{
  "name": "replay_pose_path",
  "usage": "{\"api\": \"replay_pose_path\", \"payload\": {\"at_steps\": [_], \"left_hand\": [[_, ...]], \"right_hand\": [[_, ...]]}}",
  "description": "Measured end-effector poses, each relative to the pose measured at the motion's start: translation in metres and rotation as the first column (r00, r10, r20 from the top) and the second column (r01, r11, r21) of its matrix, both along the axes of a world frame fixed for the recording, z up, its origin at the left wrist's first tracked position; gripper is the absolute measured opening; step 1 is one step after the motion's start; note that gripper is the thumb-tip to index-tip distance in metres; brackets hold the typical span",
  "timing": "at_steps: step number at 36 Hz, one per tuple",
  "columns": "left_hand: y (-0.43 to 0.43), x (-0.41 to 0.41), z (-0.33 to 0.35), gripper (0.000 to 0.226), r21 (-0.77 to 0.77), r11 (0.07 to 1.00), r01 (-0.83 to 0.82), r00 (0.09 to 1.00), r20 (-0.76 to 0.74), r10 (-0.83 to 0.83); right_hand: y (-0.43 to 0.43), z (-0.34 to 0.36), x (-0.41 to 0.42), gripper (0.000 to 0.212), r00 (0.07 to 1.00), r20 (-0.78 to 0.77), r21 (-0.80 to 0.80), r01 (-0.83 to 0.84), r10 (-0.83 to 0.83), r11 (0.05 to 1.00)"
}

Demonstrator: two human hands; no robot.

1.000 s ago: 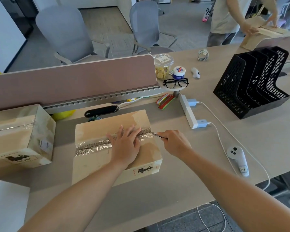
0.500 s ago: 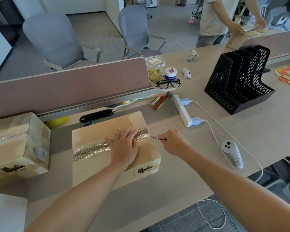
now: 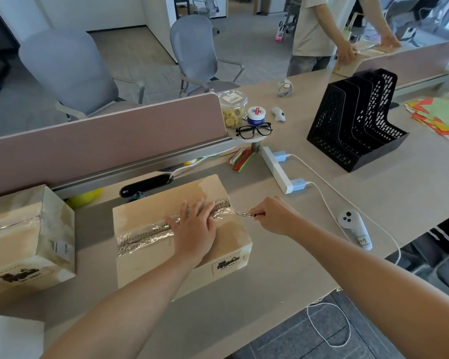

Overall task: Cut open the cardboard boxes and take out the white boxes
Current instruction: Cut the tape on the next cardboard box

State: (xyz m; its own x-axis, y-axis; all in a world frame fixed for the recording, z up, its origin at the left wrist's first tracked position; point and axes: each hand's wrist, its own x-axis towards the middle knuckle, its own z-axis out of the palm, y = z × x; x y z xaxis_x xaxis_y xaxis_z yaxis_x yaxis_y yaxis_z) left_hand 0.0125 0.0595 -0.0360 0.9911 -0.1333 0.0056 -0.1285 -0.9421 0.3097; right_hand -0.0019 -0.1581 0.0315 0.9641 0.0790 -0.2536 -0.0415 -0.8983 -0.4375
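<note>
**Slit the seam, blade shallow**

The left hand [image 3: 195, 230] lies flat, fingers spread, on the cardboard box [image 3: 151, 209] at the near middle of the desk [image 3: 283, 275]. The right hand [image 3: 276, 216] grips a small cutter [image 3: 244, 214] at the right end of the tape seam [image 3: 143, 235]. Draw the blade shallow along the seam, with the pressing fingers off its line.
</note>
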Motion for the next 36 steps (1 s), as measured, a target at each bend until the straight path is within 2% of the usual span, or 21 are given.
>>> {"api": "replay_pose_path", "payload": {"at_steps": [4,7,9,12,15,18,21,24,29,33,36], "left_hand": [[0.004,0.003,0.006,0.043,-0.044,0.999,0.001,0.998,-0.064,-0.004],[0.011,0.021,0.017,0.039,-0.057,0.997,0.046,0.997,-0.067,-0.050],[0.020,0.040,0.025,0.037,-0.057,0.995,0.080,0.993,-0.079,-0.085],[0.046,0.070,0.028,0.059,-0.014,0.995,0.098,0.986,-0.137,-0.099],[0.072,0.086,0.029,0.084,0.107,0.964,0.242,0.951,-0.223,-0.214],[0.090,0.084,0.037,0.090,0.192,0.914,0.357,0.920,-0.243,-0.308],[0.100,0.076,0.040,0.082,0.248,0.898,0.364,0.923,-0.225,-0.312],[0.109,0.070,0.040,0.077,0.281,0.915,0.290,0.948,-0.216,-0.234],[0.139,0.061,0.045,0.076,0.265,0.963,0.054,0.973,-0.229,0.008],[0.182,0.046,0.045,0.087,0.181,0.970,-0.160,0.926,-0.313,0.211],[0.209,0.027,0.041,0.099,0.126,0.956,-0.263,0.885,-0.363,0.291]], "right_hand": [[-0.003,0.001,-0.008,0.037,0.995,0.081,-0.016,0.059,-0.058,0.998],[0.000,-0.002,-0.024,0.026,0.971,0.148,0.077,0.178,-0.188,0.981],[0.009,-0.006,-0.037,0.027,0.978,0.102,0.141,0.168,-0.183,0.976],[0.029,-0.012,-0.050,0.050,0.996,0.064,0.249,0.047,-0.064,0.967],[0.040,-0.021,-0.051,0.078,0.999,0.042,0.305,-0.019,0.007,0.952],[0.044,-0.032,-0.045,0.097,0.997,0.021,0.264,-0.071,0.068,0.962],[0.045,-0.039,-0.034,0.097,0.994,0.056,0.228,-0.103,0.093,0.968],[0.048,-0.038,-0.019,0.091,0.989,0.068,0.161,-0.141,0.132,0.977],[0.070,-0.036,0.027,0.059,0.984,0.131,0.051,-0.131,0.124,0.990],[0.105,-0.033,0.062,0.036,0.984,0.168,-0.008,-0.065,0.066,0.998],[0.147,-0.025,0.071,0.022,0.975,0.205,0.043,-0.098,0.088,0.994]]}}
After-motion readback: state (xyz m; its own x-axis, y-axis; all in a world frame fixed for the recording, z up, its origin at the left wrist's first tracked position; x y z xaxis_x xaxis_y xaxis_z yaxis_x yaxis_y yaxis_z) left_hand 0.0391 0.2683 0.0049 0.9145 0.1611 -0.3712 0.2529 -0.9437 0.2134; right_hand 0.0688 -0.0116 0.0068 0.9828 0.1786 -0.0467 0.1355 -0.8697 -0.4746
